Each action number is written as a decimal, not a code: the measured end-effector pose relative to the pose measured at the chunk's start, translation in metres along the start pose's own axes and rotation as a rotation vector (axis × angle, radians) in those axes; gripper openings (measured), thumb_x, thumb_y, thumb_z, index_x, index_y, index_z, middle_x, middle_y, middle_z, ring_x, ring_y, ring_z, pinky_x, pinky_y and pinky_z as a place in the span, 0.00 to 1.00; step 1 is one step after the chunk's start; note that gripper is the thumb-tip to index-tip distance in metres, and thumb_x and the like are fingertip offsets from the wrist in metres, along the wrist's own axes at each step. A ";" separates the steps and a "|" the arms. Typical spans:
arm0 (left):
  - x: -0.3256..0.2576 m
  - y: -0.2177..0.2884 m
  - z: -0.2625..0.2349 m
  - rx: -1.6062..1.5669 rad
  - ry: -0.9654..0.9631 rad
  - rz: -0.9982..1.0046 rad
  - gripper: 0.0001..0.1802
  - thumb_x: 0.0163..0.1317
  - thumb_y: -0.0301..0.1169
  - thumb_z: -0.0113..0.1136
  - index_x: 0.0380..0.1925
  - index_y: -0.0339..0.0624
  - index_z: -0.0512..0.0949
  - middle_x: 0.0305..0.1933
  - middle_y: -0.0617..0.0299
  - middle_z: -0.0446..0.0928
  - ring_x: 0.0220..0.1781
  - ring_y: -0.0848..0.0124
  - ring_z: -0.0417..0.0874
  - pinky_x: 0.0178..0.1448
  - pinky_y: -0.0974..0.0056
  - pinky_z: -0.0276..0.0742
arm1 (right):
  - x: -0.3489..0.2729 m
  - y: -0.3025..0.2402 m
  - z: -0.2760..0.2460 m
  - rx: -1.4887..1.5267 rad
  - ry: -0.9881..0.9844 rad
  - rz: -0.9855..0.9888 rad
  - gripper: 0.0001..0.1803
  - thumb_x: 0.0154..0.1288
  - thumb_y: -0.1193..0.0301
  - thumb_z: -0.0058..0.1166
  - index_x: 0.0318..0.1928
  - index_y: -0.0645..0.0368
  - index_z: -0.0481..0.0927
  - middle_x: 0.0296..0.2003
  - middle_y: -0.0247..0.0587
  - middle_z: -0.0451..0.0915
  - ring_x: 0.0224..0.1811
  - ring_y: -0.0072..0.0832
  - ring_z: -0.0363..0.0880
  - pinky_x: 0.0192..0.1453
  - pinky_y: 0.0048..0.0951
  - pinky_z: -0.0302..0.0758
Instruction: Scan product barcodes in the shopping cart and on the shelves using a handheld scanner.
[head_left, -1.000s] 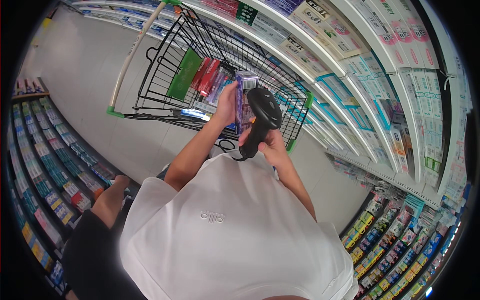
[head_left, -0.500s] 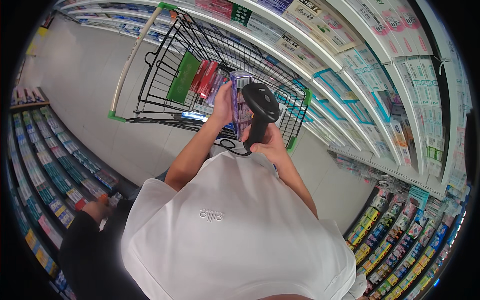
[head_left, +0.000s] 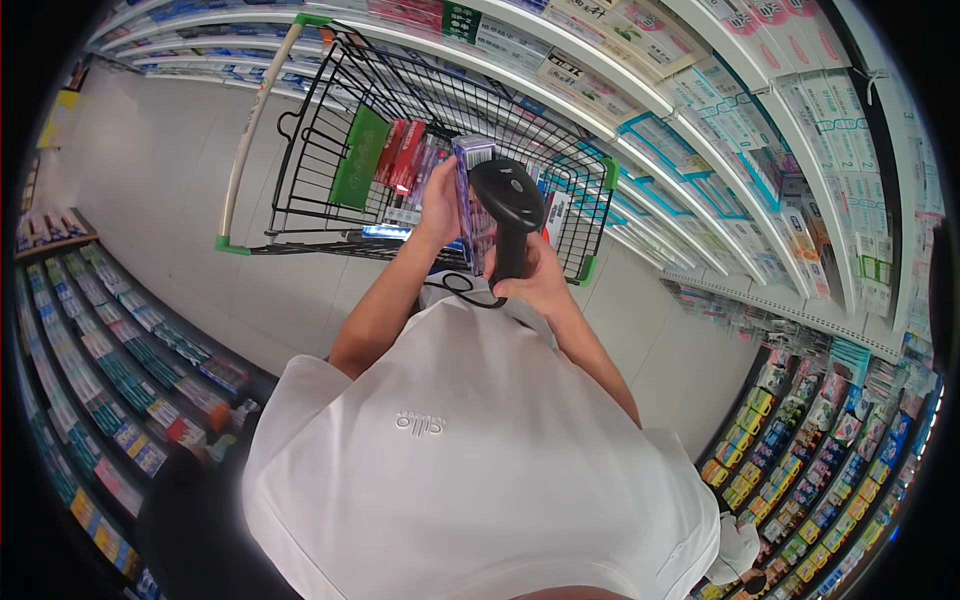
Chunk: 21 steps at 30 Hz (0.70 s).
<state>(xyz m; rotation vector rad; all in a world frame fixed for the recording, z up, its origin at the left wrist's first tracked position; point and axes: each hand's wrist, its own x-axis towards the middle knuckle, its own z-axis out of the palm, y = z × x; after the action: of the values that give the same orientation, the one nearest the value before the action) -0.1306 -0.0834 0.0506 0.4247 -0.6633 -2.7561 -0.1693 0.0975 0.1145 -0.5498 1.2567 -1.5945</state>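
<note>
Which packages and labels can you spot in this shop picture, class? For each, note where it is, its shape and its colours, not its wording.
Purple box: slim, upright, held in the left hand beside the black scanner in the right hand.
Red packs: long, standing in the wire trolley.
Green panel: flat, rectangular, on the trolley's wall.
White and teal cartons: rows on upper right shelves.
Yellow and blue packs: small, lower right shelves.

The scanner (head_left: pixel 508 205) is black, with a black cord (head_left: pixel 455 285); the box (head_left: pixel 470 195) is purple and white; the cart (head_left: pixel 420 150) is black wire — green corners, a pale handle; red packs (head_left: pixel 400 155) inside, beside a green flap (head_left: pixel 360 158); the shirt (head_left: pixel 470 460) is white.
</note>
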 end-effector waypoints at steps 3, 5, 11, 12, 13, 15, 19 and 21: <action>0.000 -0.002 0.004 0.045 0.031 -0.014 0.24 0.68 0.49 0.39 0.49 0.44 0.74 0.41 0.64 0.80 0.37 0.76 0.80 0.37 0.70 0.74 | -0.001 -0.001 0.003 0.017 0.020 -0.004 0.44 0.37 0.79 0.74 0.58 0.57 0.67 0.33 0.34 0.79 0.37 0.23 0.79 0.43 0.27 0.75; -0.002 -0.002 0.011 0.046 0.052 -0.025 0.24 0.68 0.49 0.39 0.49 0.44 0.74 0.41 0.64 0.80 0.36 0.76 0.80 0.36 0.71 0.73 | -0.003 0.001 0.002 0.025 0.026 0.002 0.44 0.37 0.80 0.74 0.59 0.57 0.66 0.33 0.34 0.79 0.36 0.23 0.79 0.43 0.27 0.75; 0.000 -0.006 0.008 0.058 0.071 -0.036 0.24 0.68 0.49 0.39 0.49 0.44 0.75 0.42 0.63 0.80 0.39 0.75 0.80 0.38 0.69 0.73 | -0.006 0.002 0.000 0.022 0.030 -0.003 0.44 0.38 0.80 0.73 0.60 0.57 0.66 0.31 0.33 0.79 0.35 0.22 0.79 0.41 0.26 0.75; 0.000 -0.006 0.007 0.044 0.061 -0.034 0.25 0.68 0.49 0.39 0.50 0.43 0.74 0.43 0.62 0.80 0.41 0.74 0.80 0.40 0.68 0.75 | -0.007 0.001 0.000 0.012 0.027 -0.007 0.44 0.39 0.80 0.73 0.60 0.57 0.66 0.31 0.33 0.79 0.35 0.22 0.79 0.41 0.26 0.75; 0.000 -0.008 0.006 0.043 0.059 -0.035 0.25 0.68 0.49 0.39 0.50 0.43 0.74 0.43 0.62 0.80 0.41 0.74 0.80 0.40 0.68 0.75 | -0.007 -0.001 0.000 0.011 0.028 -0.008 0.44 0.39 0.80 0.73 0.60 0.57 0.66 0.31 0.33 0.79 0.35 0.22 0.79 0.41 0.26 0.75; 0.001 -0.009 0.006 0.026 0.022 -0.010 0.25 0.69 0.48 0.39 0.51 0.41 0.74 0.46 0.59 0.80 0.47 0.70 0.80 0.51 0.63 0.75 | -0.008 -0.005 -0.001 -0.044 0.014 0.020 0.44 0.40 0.81 0.72 0.60 0.56 0.66 0.30 0.32 0.79 0.34 0.21 0.79 0.40 0.26 0.75; -0.004 -0.012 0.003 -0.002 0.005 -0.014 0.26 0.69 0.48 0.39 0.54 0.39 0.72 0.51 0.56 0.78 0.54 0.65 0.78 0.61 0.59 0.69 | -0.012 -0.005 0.001 -0.005 0.048 0.046 0.43 0.38 0.75 0.77 0.57 0.59 0.67 0.33 0.37 0.78 0.35 0.25 0.79 0.37 0.26 0.75; -0.003 -0.014 -0.001 -0.004 -0.008 -0.013 0.26 0.69 0.48 0.39 0.54 0.39 0.72 0.52 0.55 0.78 0.54 0.65 0.78 0.62 0.59 0.69 | -0.012 -0.004 0.000 -0.041 0.014 0.038 0.42 0.42 0.81 0.71 0.59 0.56 0.66 0.30 0.32 0.79 0.34 0.20 0.79 0.40 0.26 0.74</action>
<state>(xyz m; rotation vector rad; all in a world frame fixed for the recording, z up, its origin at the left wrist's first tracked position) -0.1303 -0.0706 0.0441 0.4196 -0.6597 -2.7724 -0.1666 0.1080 0.1207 -0.5386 1.3051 -1.5466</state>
